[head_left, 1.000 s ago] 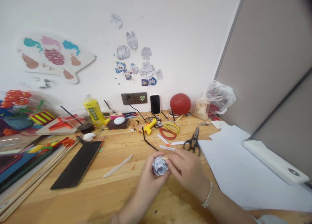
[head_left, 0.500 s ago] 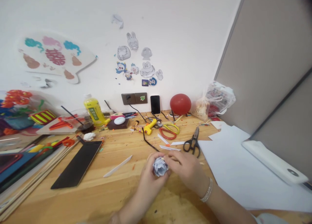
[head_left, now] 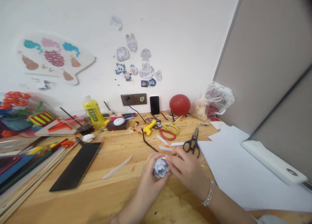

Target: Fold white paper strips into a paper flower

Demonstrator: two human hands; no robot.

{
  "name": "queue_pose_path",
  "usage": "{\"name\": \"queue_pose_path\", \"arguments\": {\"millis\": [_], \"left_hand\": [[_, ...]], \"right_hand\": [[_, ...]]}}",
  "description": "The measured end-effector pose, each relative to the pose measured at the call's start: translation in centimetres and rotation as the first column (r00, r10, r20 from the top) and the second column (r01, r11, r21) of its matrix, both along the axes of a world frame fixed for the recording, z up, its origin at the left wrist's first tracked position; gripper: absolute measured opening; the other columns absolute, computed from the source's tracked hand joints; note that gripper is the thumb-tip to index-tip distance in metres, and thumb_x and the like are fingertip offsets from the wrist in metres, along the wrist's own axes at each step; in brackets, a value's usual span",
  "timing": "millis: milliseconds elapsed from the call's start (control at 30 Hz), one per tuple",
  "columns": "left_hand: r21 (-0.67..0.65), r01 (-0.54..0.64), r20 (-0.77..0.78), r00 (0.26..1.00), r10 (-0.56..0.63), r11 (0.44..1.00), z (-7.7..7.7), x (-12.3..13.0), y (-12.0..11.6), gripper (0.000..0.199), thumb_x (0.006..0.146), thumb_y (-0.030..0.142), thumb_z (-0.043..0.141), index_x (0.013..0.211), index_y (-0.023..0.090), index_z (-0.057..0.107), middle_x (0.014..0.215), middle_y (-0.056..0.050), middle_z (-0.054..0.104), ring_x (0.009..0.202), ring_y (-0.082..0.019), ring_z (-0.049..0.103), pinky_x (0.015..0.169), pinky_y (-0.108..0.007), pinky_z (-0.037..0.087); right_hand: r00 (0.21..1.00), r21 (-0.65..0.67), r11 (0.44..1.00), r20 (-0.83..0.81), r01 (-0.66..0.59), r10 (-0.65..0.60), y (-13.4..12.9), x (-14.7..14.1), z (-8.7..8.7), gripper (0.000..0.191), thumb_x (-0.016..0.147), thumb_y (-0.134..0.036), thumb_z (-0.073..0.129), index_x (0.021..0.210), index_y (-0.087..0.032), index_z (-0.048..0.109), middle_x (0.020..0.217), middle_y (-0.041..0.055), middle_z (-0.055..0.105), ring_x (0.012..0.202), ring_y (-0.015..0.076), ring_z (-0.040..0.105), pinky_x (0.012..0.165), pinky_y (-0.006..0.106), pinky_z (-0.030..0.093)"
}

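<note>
Low over the table's front part, my left hand is closed around a white-blue paper flower, its layered petals facing up toward me. My right hand comes in from the right with thumb and forefinger pinched at the flower's upper right edge. Between those fingertips shows the end of a small pale stick; the rest of it is hidden. Just beyond the hands lie white paper strips and black-handled scissors. A bent black pipe cleaner reaches toward the flower from behind.
Farther back are a yellow glue gun, red-and-yellow-handled scissors, a phone and a red balloon. White sheets and a paper trimmer fill the right. A black board and wooden sticks lie left.
My right hand's fingers have shifted slightly on the flower's edge, and the pale stick end shows a little more. The left hand keeps its hold; the view has tilted slightly.
</note>
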State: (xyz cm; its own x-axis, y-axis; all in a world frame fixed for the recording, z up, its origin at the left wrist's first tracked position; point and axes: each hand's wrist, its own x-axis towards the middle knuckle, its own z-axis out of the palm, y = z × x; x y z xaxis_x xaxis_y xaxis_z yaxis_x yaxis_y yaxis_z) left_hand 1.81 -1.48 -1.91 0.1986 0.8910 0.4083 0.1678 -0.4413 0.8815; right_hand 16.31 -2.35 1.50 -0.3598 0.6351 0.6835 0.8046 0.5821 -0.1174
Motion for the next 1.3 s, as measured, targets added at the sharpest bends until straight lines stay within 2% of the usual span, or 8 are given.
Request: {"name": "queue_pose_path", "arguments": {"millis": [167, 300, 433, 633, 767, 867, 1133, 1300], "left_hand": [[-0.007, -0.014, 0.013, 1.000, 0.014, 1.000, 0.02, 0.02, -0.17, 0.032, 0.067, 0.011, 0.060, 0.098, 0.019, 0.055, 0.098, -0.007, 0.058, 0.094, -0.022, 0.055, 0.083, -0.034, 0.043], [-0.011, -0.024, 0.019, 1.000, 0.025, 1.000, 0.01, 0.07, -0.29, 0.034, 0.067, 0.011, 0.060, 0.099, 0.019, 0.054, 0.099, -0.007, 0.059, 0.095, -0.021, 0.055, 0.083, -0.035, 0.043], [0.003, -0.030, 0.013, 0.999, 0.030, 1.000, -0.01, 0.00, -0.31, 0.035, 0.068, 0.012, 0.060, 0.101, 0.020, 0.054, 0.100, -0.007, 0.059, 0.095, -0.022, 0.055, 0.084, -0.035, 0.043], [0.064, -0.019, -0.045, 0.999, 0.022, 0.998, 0.23, -0.27, -0.35, 0.035, 0.070, 0.010, 0.057, 0.103, 0.022, 0.053, 0.101, -0.007, 0.056, 0.096, -0.021, 0.053, 0.085, -0.034, 0.043], [0.103, -0.009, -0.064, 0.998, 0.016, 0.995, 0.50, -0.28, -0.44, 0.034, 0.071, 0.011, 0.057, 0.102, 0.022, 0.053, 0.099, -0.007, 0.057, 0.095, -0.021, 0.054, 0.083, -0.035, 0.044], [0.120, -0.008, -0.076, 0.997, 0.018, 0.993, 0.68, -0.21, -0.54, 0.032, 0.071, 0.014, 0.057, 0.102, 0.022, 0.054, 0.099, -0.007, 0.057, 0.095, -0.022, 0.054, 0.083, -0.035, 0.045], [0.140, -0.009, -0.085, 0.996, 0.021, 0.990, 0.88, -0.19, -0.95, 0.033, 0.071, 0.013, 0.058, 0.103, 0.023, 0.054, 0.101, -0.007, 0.057, 0.098, -0.022, 0.054, 0.086, -0.035, 0.043], [0.139, 0.009, -0.085, 0.996, 0.003, 0.990, 0.87, -0.24, -0.98, 0.035, 0.070, 0.012, 0.058, 0.103, 0.023, 0.054, 0.100, -0.007, 0.057, 0.097, -0.022, 0.054, 0.085, -0.035, 0.043]], "right_hand": [[0.997, 0.164, 0.986, 0.078, -0.034, 0.022, 0.01, 0.05, -0.24, 0.027, 0.089, -0.015, 0.037, 0.079, -0.014, 0.062, 0.060, 0.0052, 0.061, 0.058, 0.0157, 0.057, 0.054, 0.027, 0.040], [0.997, 0.151, 0.987, 0.063, -0.058, 0.049, -0.05, 0.16, -0.40, 0.022, 0.088, -0.014, 0.040, 0.083, -0.013, 0.061, 0.064, 0.0065, 0.064, 0.063, 0.0171, 0.060, 0.057, 0.028, 0.042], [0.997, 0.181, 0.982, 0.062, -0.055, 0.045, -0.06, 0.12, -0.48, 0.023, 0.089, -0.014, 0.040, 0.078, -0.014, 0.060, 0.064, 0.0068, 0.063, 0.064, 0.0174, 0.060, 0.058, 0.028, 0.041], [0.997, 0.018, 0.997, 0.041, -0.070, 0.070, -0.01, 0.15, -0.11, 0.034, 0.092, -0.022, 0.033, 0.071, -0.016, 0.059, 0.061, 0.0028, 0.058, 0.056, 0.0139, 0.052, 0.052, 0.025, 0.036], [0.995, -0.137, 0.986, -0.040, -0.094, 0.089, -0.04, 0.27, 0.08, 0.035, 0.092, -0.031, 0.035, 0.071, -0.018, 0.060, 0.062, 0.0009, 0.058, 0.057, 0.0130, 0.052, 0.052, 0.024, 0.035], [0.993, -0.175, 0.982, -0.104, -0.076, 0.059, -0.12, 0.25, 0.09, 0.034, 0.092, -0.033, 0.037, 0.072, -0.019, 0.061, 0.060, -0.0003, 0.059, 0.056, 0.0123, 0.053, 0.052, 0.024, 0.034], [0.997, 0.046, 0.997, -0.053, -0.054, 0.057, -0.33, 0.08, -0.34, 0.029, 0.092, -0.024, 0.036, 0.079, -0.016, 0.061, 0.066, 0.0043, 0.064, 0.060, 0.0154, 0.057, 0.056, 0.027, 0.038], [1.000, 0.088, 0.996, -0.025, -0.015, 0.017, -0.64, -0.08, -0.11, 0.032, 0.092, -0.023, 0.035, 0.075, -0.016, 0.061, 0.063, 0.0048, 0.063, 0.058, 0.0162, 0.057, 0.054, 0.028, 0.038]]}}
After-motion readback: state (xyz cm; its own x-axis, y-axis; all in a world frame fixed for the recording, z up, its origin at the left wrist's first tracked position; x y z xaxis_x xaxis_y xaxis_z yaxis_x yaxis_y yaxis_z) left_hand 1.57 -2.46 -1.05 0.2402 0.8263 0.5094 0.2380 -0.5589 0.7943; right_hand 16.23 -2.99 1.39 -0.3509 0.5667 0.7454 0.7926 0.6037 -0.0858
